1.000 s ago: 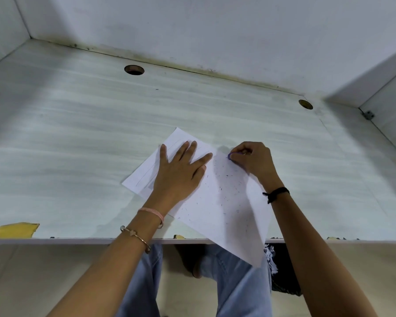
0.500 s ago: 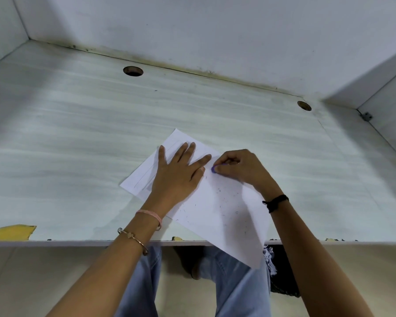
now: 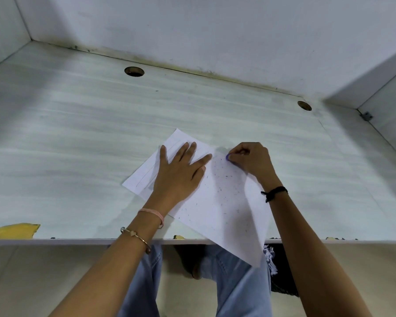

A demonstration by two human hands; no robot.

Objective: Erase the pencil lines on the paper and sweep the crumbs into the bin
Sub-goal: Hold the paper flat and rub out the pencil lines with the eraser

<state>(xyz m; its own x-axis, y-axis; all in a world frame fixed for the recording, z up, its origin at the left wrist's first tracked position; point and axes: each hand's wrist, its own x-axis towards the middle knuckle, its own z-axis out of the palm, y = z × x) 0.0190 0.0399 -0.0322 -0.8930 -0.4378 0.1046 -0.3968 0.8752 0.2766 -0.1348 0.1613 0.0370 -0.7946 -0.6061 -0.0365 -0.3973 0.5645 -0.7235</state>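
The paper [image 3: 229, 213] lies mid-frame on the tabletop [image 3: 78, 138], pinned by the left hand [image 3: 178, 177], fingers straight. The right hand [image 3: 253, 162] pinches a purple eraser [image 3: 227, 157] on it. Short strokes away from the pinning hand should spare the sheet buckling; pencil lines [image 3: 145, 177] show at its left.

The paper [image 3: 226, 207] lay on the desk [image 3: 78, 133], its near corner hanging over the front edge. The left hand [image 3: 178, 175] rested flat on the sheet's left part, with the lines [image 3: 146, 177] just left of it. The right hand [image 3: 252, 159] was at the right edge and pinched the eraser [image 3: 227, 157] against the sheet. Crumbs [image 3: 220, 191] lay on the paper between the hands and nearer. Two holes, one left [image 3: 134, 71] and one right [image 3: 304, 105], sat at the rear of the desk.
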